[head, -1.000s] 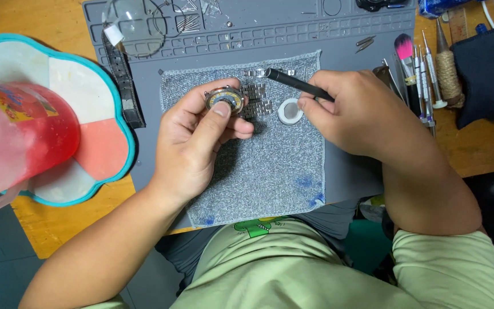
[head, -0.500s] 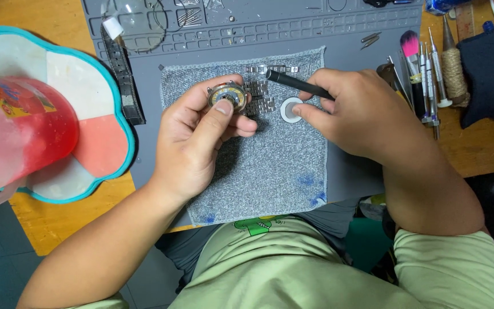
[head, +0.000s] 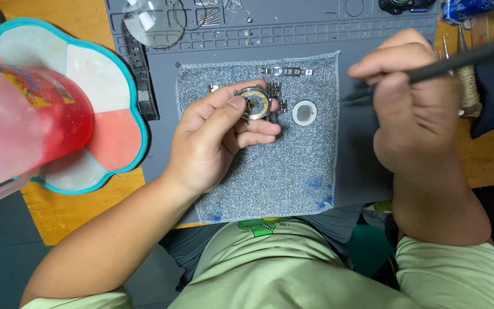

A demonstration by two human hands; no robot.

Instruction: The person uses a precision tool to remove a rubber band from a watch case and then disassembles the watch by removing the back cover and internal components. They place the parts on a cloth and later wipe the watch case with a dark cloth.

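My left hand pinches a round metal watch case between thumb and fingers, its open back facing up, over a grey denim cloth. The watch's metal bracelet links trail from the case onto the cloth. A round white-rimmed case part lies on the cloth just right of the watch. My right hand is raised to the right, off the cloth, gripping a thin black tool whose tip points left toward the cloth's edge.
A grey work mat lies under the cloth, with a magnifying lens and small parts at its top. A black strap lies at the mat's left edge. A red translucent cup stands on a teal-rimmed coaster. Tools and a twine spool sit right.
My right hand has drawn the black tool away from the watch to the right and lifted it. The left hand still holds the watch case in about the same place.
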